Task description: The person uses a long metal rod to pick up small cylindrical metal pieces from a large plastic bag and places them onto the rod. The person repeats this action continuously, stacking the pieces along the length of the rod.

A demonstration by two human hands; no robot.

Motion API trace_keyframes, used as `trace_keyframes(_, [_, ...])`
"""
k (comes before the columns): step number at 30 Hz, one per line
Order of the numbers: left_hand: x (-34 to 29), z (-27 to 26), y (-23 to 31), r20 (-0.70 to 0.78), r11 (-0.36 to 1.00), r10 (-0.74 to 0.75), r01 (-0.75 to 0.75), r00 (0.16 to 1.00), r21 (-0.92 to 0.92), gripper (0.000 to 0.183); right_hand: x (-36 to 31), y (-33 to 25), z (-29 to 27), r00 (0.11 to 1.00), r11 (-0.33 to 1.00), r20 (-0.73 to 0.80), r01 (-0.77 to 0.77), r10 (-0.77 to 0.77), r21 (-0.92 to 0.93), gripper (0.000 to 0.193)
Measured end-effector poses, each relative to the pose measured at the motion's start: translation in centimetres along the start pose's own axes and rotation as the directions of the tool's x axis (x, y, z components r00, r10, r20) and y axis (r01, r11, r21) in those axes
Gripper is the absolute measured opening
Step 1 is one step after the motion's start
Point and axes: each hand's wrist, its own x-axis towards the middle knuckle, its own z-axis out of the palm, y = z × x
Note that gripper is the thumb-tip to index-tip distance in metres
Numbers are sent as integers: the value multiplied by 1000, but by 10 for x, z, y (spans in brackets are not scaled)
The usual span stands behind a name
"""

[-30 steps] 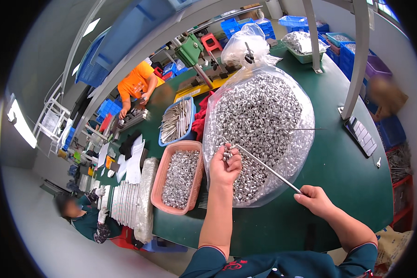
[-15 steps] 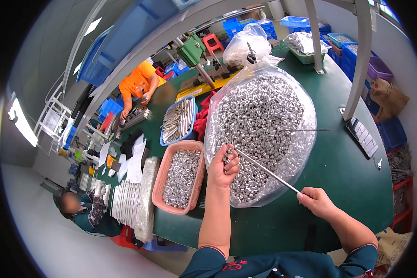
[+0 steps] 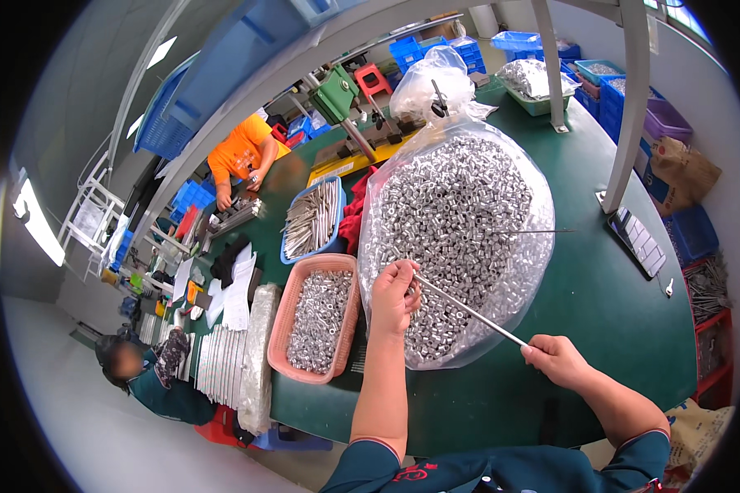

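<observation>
My right hand [image 3: 557, 360] grips the near end of a thin silver metal rod [image 3: 473, 312], which slants up and left over a large clear plastic bag [image 3: 543, 246]. At the rod's far end my left hand [image 3: 395, 296] is closed, thumb and forefinger pinched at the tip. Small metal sleeves partly show between its fingers; how many is hidden. The open bag holds a heap of short silver sleeves [image 3: 460, 197]. A second thin rod [image 3: 534, 231] lies across the heap and sticks out past its right side.
Left of the bag stand a pink basket [image 3: 276, 353] of small metal parts and a blue basket [image 3: 339, 230] of metal pins. A phone [image 3: 638, 242] lies right on the green table [image 3: 608, 345]. A green press [image 3: 337, 92] stands behind. Two people work at the left.
My left thumb and fingers have closed over the sleeves at the rod's tip; before, the palm was turned up and partly open. The right hand has barely moved.
</observation>
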Motion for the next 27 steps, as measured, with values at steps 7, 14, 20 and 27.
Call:
trace_keyframes(7, [-7, 25, -9, -137, 940, 279, -242, 951, 239, 18, -3, 0, 7, 998, 1000, -71, 0, 1, 18, 33])
trace_keyframes(14, [-3, 19, -8, -104, 975, 57, -77, 993, -208, 20, -2, 2, 10, 996, 999, -85, 26, -24, 26, 32])
trace_keyframes(20, [-5, 14, -8, -27, 998, 46, -47, 999, -36, 22, -3, -2, 8, 993, 999, -112, 23, -27, -38, 32])
trace_keyframes(27, [-3, 9, -7, 93, 943, -70, 96, 993, -317, 32, 1, 8, 6, 998, 996, -64, 2, 3, 84, 32])
